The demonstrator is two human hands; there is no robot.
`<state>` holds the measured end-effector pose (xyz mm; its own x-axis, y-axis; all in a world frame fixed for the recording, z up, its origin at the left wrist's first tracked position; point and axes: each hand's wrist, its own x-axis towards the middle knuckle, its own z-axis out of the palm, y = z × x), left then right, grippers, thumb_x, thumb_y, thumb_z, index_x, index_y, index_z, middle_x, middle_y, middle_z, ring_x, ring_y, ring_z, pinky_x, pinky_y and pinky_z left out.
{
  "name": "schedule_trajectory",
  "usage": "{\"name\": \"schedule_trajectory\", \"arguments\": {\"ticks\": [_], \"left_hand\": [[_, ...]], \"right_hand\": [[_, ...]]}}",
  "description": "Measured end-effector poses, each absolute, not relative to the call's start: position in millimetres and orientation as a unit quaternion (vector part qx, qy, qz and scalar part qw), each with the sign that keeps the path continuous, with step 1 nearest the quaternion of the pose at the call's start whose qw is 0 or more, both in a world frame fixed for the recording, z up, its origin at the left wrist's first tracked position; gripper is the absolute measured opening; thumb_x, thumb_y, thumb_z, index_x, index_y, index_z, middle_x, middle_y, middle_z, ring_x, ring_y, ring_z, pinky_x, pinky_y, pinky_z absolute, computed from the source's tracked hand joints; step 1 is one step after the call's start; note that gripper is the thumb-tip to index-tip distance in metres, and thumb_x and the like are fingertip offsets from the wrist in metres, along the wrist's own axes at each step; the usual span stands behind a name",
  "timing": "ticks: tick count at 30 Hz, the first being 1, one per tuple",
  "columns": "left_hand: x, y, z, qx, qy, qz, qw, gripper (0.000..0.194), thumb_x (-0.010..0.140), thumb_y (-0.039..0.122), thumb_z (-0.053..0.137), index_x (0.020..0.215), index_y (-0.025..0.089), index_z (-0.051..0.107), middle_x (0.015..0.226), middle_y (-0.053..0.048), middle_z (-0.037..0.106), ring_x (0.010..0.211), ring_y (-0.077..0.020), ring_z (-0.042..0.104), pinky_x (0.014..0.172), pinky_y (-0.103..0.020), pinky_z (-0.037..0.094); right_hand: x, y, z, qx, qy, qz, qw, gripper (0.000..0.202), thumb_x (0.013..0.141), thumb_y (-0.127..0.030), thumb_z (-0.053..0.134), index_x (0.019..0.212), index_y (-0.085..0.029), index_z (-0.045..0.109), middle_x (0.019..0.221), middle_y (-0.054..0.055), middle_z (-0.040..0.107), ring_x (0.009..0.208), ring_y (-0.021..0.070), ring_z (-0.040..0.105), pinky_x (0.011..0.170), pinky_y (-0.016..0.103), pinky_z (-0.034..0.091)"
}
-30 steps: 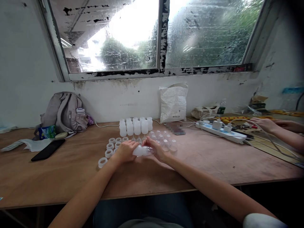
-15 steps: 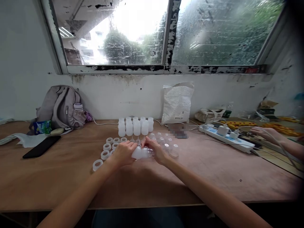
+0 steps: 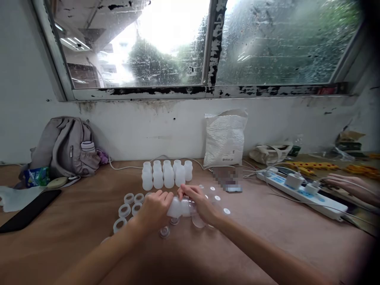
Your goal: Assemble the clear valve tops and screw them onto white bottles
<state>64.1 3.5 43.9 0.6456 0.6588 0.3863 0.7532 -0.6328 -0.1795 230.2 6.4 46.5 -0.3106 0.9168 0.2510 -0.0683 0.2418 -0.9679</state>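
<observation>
Two pieces are held sideways, end to end, over the middle of the brown table: a frosted white bottle, around which the left hand is closed, and a clear plastic piece, which the right hand grips; whether they are joined, I cannot tell. To the left lie several translucent rings, and at the far side stand white waisted bottles in rows. Clear parts with white round tops are situated to the right.
</observation>
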Motion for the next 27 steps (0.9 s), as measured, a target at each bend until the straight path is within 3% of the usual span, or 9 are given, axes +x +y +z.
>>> {"name": "schedule_trajectory", "arguments": {"ticks": [6, 10, 14, 18, 22, 27], "left_hand": [[66, 25, 31, -0.880, -0.420, -0.179, 0.131, 0.017, 0.062, 0.012, 0.047, 0.078, 0.017, 0.052, 0.071, -0.006, 0.061, 0.065, -0.0225, 0.055, 0.053, -0.031, 0.042], [65, 26, 36, -0.868, -0.440, -0.227, 0.032, 0.027, 0.062, 0.012, 0.050, 0.089, 0.017, 0.052, 0.080, -0.006, 0.061, 0.072, -0.0237, 0.056, 0.060, -0.034, 0.045], [52, 21, 43, -0.852, -0.439, -0.267, -0.095, 0.044, 0.073, 0.023, 0.055, 0.114, 0.021, 0.040, 0.106, -0.008, 0.055, 0.094, -0.0223, 0.054, 0.078, -0.033, 0.047], [17, 31, 31, -0.804, -0.471, -0.347, -0.108, 0.050, 0.083, 0.023, 0.043, 0.129, 0.023, 0.025, 0.128, -0.010, 0.042, 0.117, -0.0240, 0.041, 0.093, -0.036, 0.040], [-33, 67, 8, -0.693, -0.561, -0.430, -0.143, 0.043, 0.072, 0.038, 0.060, 0.109, 0.021, 0.045, 0.106, -0.006, 0.059, 0.098, -0.0239, 0.056, 0.086, -0.035, 0.046], [-78, 118, 0, -0.629, -0.603, -0.417, -0.259, 0.048, 0.059, 0.046, 0.068, 0.091, 0.013, 0.053, 0.092, -0.010, 0.065, 0.088, -0.0277, 0.061, 0.077, -0.038, 0.049]], "right_hand": [[229, 34, 53, -0.365, -0.665, 0.491, 0.427, 0.042, 0.081, -0.047, 0.045, 0.054, -0.015, 0.050, 0.056, -0.002, 0.039, 0.055, 0.0098, 0.036, 0.052, 0.022, 0.028], [230, 42, 71, -0.345, -0.695, 0.468, 0.424, 0.041, 0.084, -0.047, 0.040, 0.061, -0.014, 0.052, 0.060, -0.001, 0.044, 0.059, 0.0104, 0.040, 0.054, 0.022, 0.031], [242, 53, 85, -0.346, -0.709, 0.405, 0.463, 0.034, 0.084, -0.045, 0.042, 0.073, -0.015, 0.054, 0.068, 0.001, 0.050, 0.063, 0.0116, 0.045, 0.055, 0.022, 0.035], [257, 70, 89, -0.368, -0.708, 0.319, 0.512, 0.028, 0.086, -0.038, 0.042, 0.074, -0.016, 0.053, 0.071, 0.001, 0.053, 0.067, 0.0121, 0.049, 0.061, 0.023, 0.038], [264, 73, 89, -0.365, -0.727, 0.301, 0.498, 0.028, 0.086, -0.037, 0.042, 0.070, -0.016, 0.052, 0.066, 0.000, 0.052, 0.061, 0.0107, 0.047, 0.055, 0.021, 0.036], [260, 61, 90, -0.398, -0.745, 0.281, 0.455, 0.028, 0.084, -0.035, 0.045, 0.065, -0.016, 0.051, 0.057, -0.002, 0.046, 0.053, 0.0089, 0.041, 0.049, 0.020, 0.031]]}}
